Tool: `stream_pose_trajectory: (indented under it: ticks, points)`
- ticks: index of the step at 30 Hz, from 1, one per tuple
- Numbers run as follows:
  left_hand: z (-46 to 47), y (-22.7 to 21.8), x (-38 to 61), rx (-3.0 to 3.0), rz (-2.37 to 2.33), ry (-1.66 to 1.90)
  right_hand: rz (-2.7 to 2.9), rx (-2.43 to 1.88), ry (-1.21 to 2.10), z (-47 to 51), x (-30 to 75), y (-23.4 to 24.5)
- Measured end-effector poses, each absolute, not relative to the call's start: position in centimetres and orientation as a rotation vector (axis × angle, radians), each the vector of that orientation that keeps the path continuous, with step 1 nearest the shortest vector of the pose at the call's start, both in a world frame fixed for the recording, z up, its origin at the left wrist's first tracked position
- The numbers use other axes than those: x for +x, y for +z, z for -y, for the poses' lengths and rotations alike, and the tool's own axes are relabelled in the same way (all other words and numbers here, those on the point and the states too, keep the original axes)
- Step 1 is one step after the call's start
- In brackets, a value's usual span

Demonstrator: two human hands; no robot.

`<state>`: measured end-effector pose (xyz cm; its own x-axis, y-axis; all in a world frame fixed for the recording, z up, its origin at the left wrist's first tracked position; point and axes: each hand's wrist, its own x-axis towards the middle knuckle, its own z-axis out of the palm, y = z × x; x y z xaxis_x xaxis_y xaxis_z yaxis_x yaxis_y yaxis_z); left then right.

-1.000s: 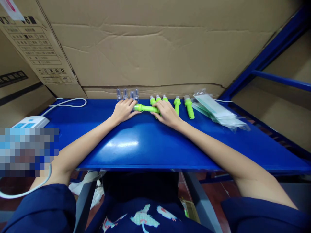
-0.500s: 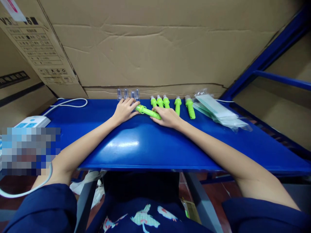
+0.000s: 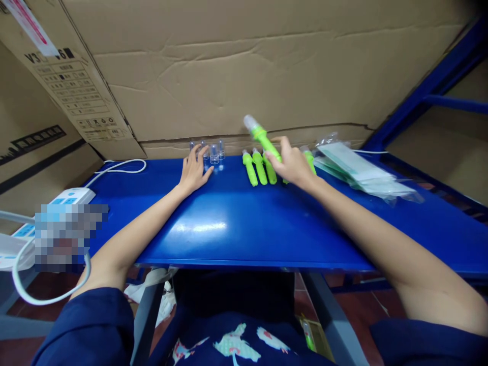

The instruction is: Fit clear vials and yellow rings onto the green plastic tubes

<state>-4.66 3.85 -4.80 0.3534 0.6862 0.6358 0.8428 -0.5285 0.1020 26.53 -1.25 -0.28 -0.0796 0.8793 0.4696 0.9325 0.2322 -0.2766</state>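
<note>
My right hand [image 3: 294, 161] is closed around a lime-green stick with a clear cap [image 3: 261, 135], holding it raised and tilted, its capped end up and to the left. Beneath and beside that hand lie several similar green sticks [image 3: 260, 169], partly hidden by it. Over on the left, my left hand [image 3: 192, 172] has its fingers spread and reaches among several small clear plastic caps [image 3: 214, 154] that stand at the back of the table. Its fingertips cover some of them; whether they touch a cap I cannot tell.
Flat packets in clear plastic [image 3: 354, 165] lie at the right of the blue table [image 3: 244, 223]. A white power strip [image 3: 72, 197] with a cable sits at the left. Cardboard [image 3: 236, 76] stands along the back, and a blue metal frame [image 3: 427, 81] rises on the right.
My right hand has lifted the green stick and moved right with it. My left hand, earlier at the capped end of the stick, is now off it with fingers spread. The view has shifted slightly.
</note>
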Motion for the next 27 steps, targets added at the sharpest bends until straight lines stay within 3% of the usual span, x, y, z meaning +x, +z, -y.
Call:
stream_pose_trajectory:
  ticks: [18,23,27]
  points:
    - [-3.1,-4.4,-4.3,-2.384,1.436,-0.763,1.934,-1.623,0.038,0.3,31.8,2.5]
    - [-2.9,-4.2,-4.1,-2.391,1.422,-0.748,1.959,-1.522,0.279,1.0,30.8,2.7]
    - [-2.8,-4.1,-4.1,-2.408,1.418,-0.748,1.875,-1.441,0.653,1.6,30.4,3.4]
